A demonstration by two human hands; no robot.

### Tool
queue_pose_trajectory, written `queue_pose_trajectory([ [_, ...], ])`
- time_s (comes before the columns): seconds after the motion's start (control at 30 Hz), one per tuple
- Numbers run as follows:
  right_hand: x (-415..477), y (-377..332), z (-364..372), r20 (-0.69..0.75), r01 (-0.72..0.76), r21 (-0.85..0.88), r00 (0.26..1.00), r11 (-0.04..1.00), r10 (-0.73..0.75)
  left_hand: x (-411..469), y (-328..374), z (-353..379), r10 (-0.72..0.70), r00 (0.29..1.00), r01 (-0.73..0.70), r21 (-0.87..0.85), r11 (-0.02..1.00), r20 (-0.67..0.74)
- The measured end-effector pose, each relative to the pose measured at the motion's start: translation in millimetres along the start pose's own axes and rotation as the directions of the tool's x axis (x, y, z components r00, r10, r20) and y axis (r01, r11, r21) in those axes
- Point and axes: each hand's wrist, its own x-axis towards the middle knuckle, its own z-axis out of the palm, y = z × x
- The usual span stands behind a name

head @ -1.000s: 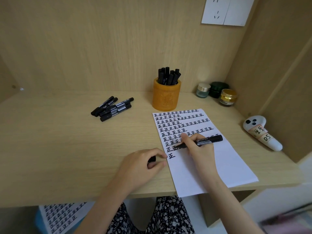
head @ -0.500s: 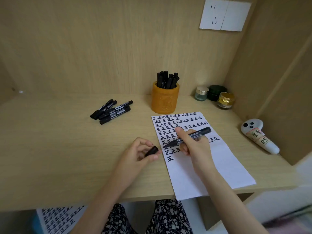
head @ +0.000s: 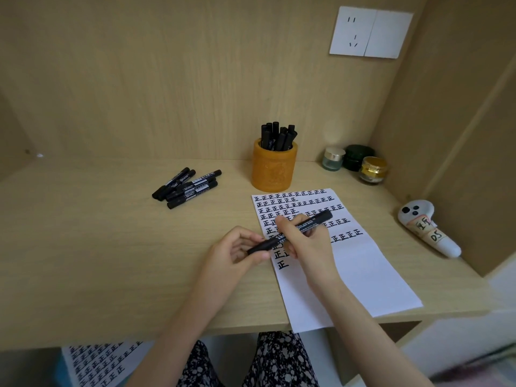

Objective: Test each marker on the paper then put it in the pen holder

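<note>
Capping appears to be the step in hand. The right hand (head: 310, 247) grasps the marker (head: 315, 220) round its barrel, fingers curled over it, above the left part of the paper (head: 363, 275). The left hand (head: 231, 254) pinches the cap (head: 259, 247) at the marker's writing end, just off the paper's left edge. Whether the cap is fully seated cannot be told from this view.

The pen holder (head: 275, 171) stands at the back of the desk (head: 111, 261), touching or just beyond the paper's far edge, and is already crowded with stored markers (head: 276, 136). A heap of loose markers (head: 187, 188) lies left of the holder, towards the back edge. Three small jars (head: 351, 160) sit in the back right corner.

Risks noted:
- A cap pressed on at an angle or only partway could come off in the holder, and the tip would dry out or stain its neighbours.
- If the tip is exposed at all, it could brush the left fingers or leave a stray mark on the paper.
- The holder has little free room. A marker forced in could jam or lift one already stored.
- The paper overhangs the front edge of the desk. A forearm dragged across it could pull it off.
</note>
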Motion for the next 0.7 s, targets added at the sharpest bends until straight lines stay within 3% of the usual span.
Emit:
queue_pose_trajectory([
  [0.37, 6.7, -0.8, 16.6, 0.007, 0.05, 0.069, 0.999, 0.996, -0.051, 0.1, 8.2, 2.7, 0.02, 0.989, -0.039, -0.133, 0.99, -0.144],
  [0.57, 8.1, -0.5, 15.7, 0.049, -0.033, 0.088, 0.998, 0.996, 0.029, 4.6, 8.7, -0.4, 0.013, 0.989, -0.029, -0.109, 0.994, -0.148],
  [0.7, 10.1, -4.3, 8.9, 0.065, -0.149, 0.01, 0.987, 0.989, 0.148, 10.0, 11.3, -4.3, 0.006, 0.99, -0.013, -0.045, 0.999, -0.144],
])
